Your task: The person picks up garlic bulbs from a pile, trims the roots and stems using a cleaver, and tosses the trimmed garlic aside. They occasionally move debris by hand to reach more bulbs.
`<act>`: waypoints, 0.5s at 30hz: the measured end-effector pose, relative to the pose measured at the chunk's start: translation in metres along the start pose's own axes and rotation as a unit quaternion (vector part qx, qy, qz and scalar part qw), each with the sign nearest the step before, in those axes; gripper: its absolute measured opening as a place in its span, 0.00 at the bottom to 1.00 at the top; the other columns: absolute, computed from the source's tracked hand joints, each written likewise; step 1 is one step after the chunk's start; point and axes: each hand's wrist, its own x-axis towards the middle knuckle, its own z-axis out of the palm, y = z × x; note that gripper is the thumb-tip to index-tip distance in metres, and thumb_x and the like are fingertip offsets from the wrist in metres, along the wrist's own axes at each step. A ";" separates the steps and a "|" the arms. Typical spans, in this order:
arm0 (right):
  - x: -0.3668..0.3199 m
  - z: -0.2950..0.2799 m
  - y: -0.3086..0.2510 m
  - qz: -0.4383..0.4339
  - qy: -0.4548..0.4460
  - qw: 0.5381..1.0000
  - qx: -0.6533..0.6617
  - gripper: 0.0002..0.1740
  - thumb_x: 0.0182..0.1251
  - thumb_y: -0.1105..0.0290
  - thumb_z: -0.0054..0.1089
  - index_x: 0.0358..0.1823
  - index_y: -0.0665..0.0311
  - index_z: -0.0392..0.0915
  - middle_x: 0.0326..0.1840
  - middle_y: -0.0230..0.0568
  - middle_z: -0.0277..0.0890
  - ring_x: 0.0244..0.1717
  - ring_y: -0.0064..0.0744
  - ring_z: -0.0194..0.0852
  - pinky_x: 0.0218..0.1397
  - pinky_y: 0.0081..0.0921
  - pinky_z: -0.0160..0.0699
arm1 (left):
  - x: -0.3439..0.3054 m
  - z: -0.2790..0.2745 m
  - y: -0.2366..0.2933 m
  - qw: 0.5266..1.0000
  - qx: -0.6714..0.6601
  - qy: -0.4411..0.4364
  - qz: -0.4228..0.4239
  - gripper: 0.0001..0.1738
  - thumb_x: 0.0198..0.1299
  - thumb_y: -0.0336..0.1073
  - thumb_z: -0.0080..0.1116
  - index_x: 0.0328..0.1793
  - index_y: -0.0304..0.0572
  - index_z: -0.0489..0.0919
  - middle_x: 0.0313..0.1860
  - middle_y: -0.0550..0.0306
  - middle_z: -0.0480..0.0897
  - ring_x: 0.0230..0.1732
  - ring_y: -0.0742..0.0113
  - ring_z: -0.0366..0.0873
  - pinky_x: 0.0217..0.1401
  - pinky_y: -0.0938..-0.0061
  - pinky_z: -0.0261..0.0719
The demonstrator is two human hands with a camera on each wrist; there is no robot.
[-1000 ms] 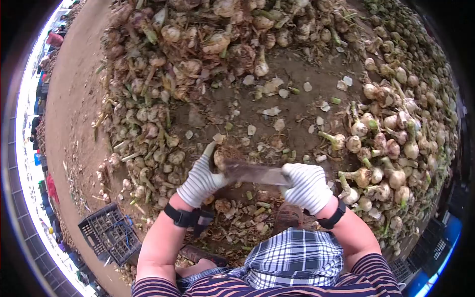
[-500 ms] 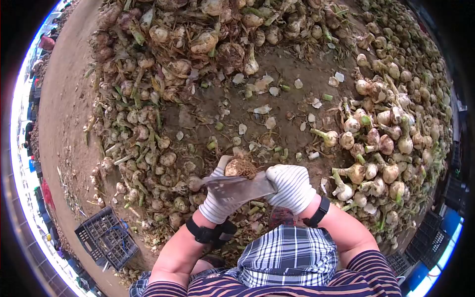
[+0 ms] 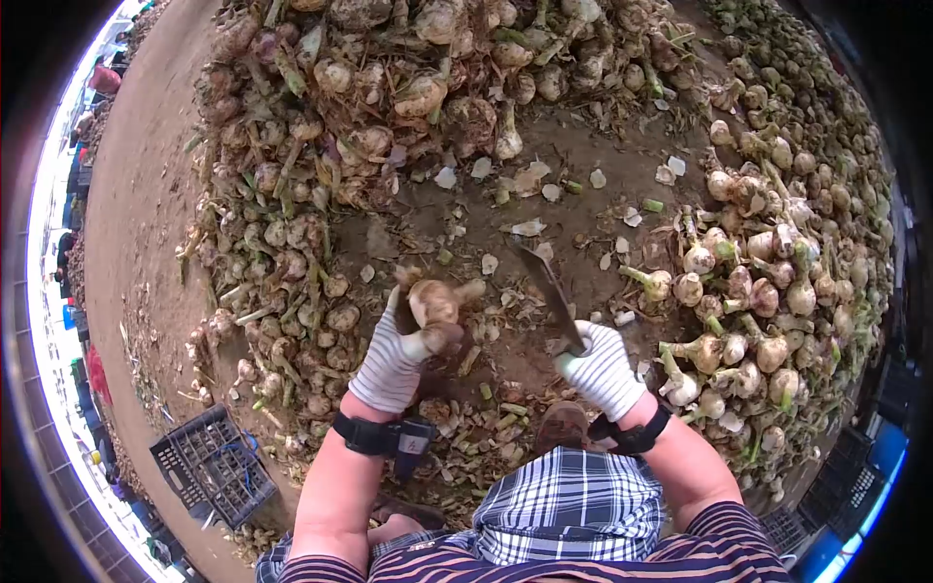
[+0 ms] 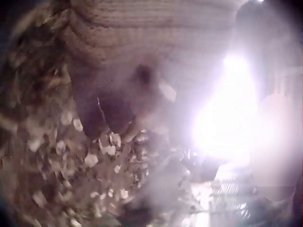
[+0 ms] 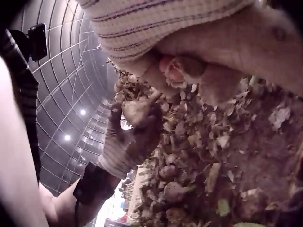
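"Start at the left. What's different?"

"Past the black crate and the loose bulbs there's the left-hand grip, gloved and clamped on one garlic-like bulb, fingers and thumb round it. Half a second ago a rooty tuft showed on that bulb's right side; now a pale stub sticks out that way, so it seems to have been turned."

"Do the wrist cameras back that up?"

"The right one shows the bulb in that hand too, though blurred. The left one is mostly haze and glare, so it settles nothing."

"And further right?"

"The knife. A moment ago its blade lay across in front of the left hand; now it's well apart from the bulb, slanting forward. The right-hand grip, also gloved, is clamped on the handle end. Beyond that lies a spread of more bulbs."

"So what does that mean for the work?"

"I'd call it a gap between cuts: the blade swung aside while the bulb is turned. Whether that stub has been trimmed, I can't tell. With knife and bulb apart, nothing is being cut right now."
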 end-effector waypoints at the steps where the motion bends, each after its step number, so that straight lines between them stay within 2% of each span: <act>1: 0.001 0.004 0.002 0.008 -0.025 0.999 0.025 0.03 0.54 0.78 0.51 0.28 0.63 0.74 0.18 0.26 0.69 0.20 0.19 0.62 0.25 0.20 0.64 | -0.001 -0.004 -0.004 0.993 -0.100 -0.049 -0.026 0.34 0.45 0.50 0.74 0.54 0.41 0.72 0.43 0.60 0.76 0.41 0.68 0.75 0.59 0.69 0.72; 2: 0.003 0.009 0.009 0.016 -0.051 0.997 0.051 0.03 0.54 0.77 0.51 0.28 0.63 0.74 0.18 0.24 0.68 0.20 0.19 0.61 0.25 0.19 0.63 | 0.000 -0.004 -0.009 0.987 -0.131 -0.090 -0.017 0.32 0.45 0.47 0.73 0.53 0.41 0.73 0.41 0.61 0.76 0.39 0.69 0.75 0.59 0.69 0.72; 4: 0.004 0.018 0.004 0.013 -0.025 0.987 0.158 0.01 0.53 0.75 0.53 0.26 0.63 0.73 0.17 0.27 0.67 0.20 0.20 0.59 0.25 0.19 0.62 | 0.003 -0.002 -0.015 0.966 -0.193 -0.172 -0.008 0.27 0.45 0.41 0.73 0.50 0.41 0.74 0.38 0.63 0.76 0.35 0.70 0.75 0.59 0.70 0.73; 5: 0.001 0.015 -0.002 -0.017 -0.046 0.996 0.078 0.01 0.52 0.75 0.52 0.26 0.62 0.73 0.16 0.30 0.66 0.19 0.21 0.60 0.25 0.20 0.62 | -0.005 0.001 -0.016 0.951 -0.265 -0.123 -0.098 0.26 0.45 0.37 0.71 0.51 0.41 0.74 0.38 0.61 0.77 0.35 0.68 0.76 0.57 0.69 0.75; 6: 0.001 0.014 -0.013 -0.047 -0.068 0.997 -0.002 0.02 0.52 0.75 0.52 0.25 0.62 0.73 0.15 0.32 0.65 0.19 0.21 0.60 0.24 0.21 0.62 | -0.008 0.012 -0.007 0.946 -0.290 -0.068 -0.126 0.26 0.44 0.33 0.70 0.52 0.41 0.73 0.39 0.60 0.78 0.37 0.67 0.77 0.54 0.69 0.77; 7: 0.004 0.014 -0.013 -0.050 -0.074 0.996 -0.030 0.02 0.51 0.72 0.54 0.24 0.62 0.74 0.15 0.42 0.67 0.19 0.32 0.68 0.25 0.27 0.66 | -0.011 0.024 0.002 0.937 -0.315 -0.011 -0.150 0.27 0.44 0.30 0.68 0.53 0.40 0.72 0.41 0.58 0.79 0.39 0.66 0.79 0.51 0.69 0.79; 8: 0.006 0.013 -0.016 -0.051 -0.072 0.996 -0.031 0.02 0.51 0.72 0.54 0.24 0.62 0.74 0.15 0.42 0.67 0.19 0.32 0.68 0.25 0.27 0.66 | -0.014 0.036 0.011 0.924 -0.339 0.048 -0.170 0.28 0.44 0.26 0.66 0.54 0.40 0.72 0.42 0.57 0.80 0.41 0.64 0.80 0.48 0.69 0.81; 10: 0.008 0.010 -0.021 -0.065 -0.070 0.980 -0.174 0.06 0.51 0.67 0.55 0.25 0.61 0.75 0.18 0.48 0.71 0.22 0.46 0.73 0.27 0.33 0.70 | -0.017 0.042 0.020 0.971 -0.195 0.067 -0.123 0.31 0.43 0.21 0.62 0.57 0.40 0.69 0.44 0.54 0.81 0.46 0.61 0.81 0.44 0.70 0.82; 11: 0.009 0.010 -0.011 -0.058 -0.081 0.982 -0.159 0.08 0.51 0.64 0.55 0.27 0.60 0.76 0.22 0.53 0.73 0.26 0.55 0.73 0.31 0.38 0.73 | -0.019 0.044 0.023 0.978 -0.161 0.083 -0.104 0.30 0.41 0.20 0.60 0.55 0.42 0.69 0.45 0.55 0.80 0.46 0.60 0.81 0.43 0.71 0.82; 12: 0.003 0.002 -0.010 -0.007 -0.099 0.979 -0.178 0.04 0.47 0.74 0.56 0.27 0.65 0.76 0.17 0.37 0.68 0.21 0.21 0.65 0.27 0.22 0.66 | -0.024 0.045 0.029 0.978 -0.160 0.086 -0.105 0.30 0.41 0.20 0.60 0.55 0.42 0.69 0.45 0.55 0.80 0.46 0.60 0.81 0.43 0.71 0.82; 14: -0.008 -0.006 0.040 -0.051 -0.092 0.944 -0.313 0.09 0.47 0.71 0.57 0.31 0.65 0.79 0.20 0.43 0.73 0.23 0.29 0.73 0.31 0.28 0.72 | -0.028 0.042 0.042 0.976 -0.180 0.109 -0.048 0.26 0.42 0.19 0.61 0.51 0.43 0.69 0.46 0.56 0.79 0.43 0.63 0.80 0.43 0.70 0.82; 15: -0.016 -0.011 0.060 0.026 -0.116 0.946 -0.303 0.11 0.48 0.67 0.57 0.31 0.66 0.78 0.25 0.48 0.76 0.26 0.41 0.74 0.34 0.33 0.74 | -0.023 0.036 0.030 0.960 -0.272 0.061 0.035 0.23 0.45 0.17 0.61 0.48 0.43 0.69 0.45 0.58 0.77 0.42 0.67 0.79 0.43 0.73 0.82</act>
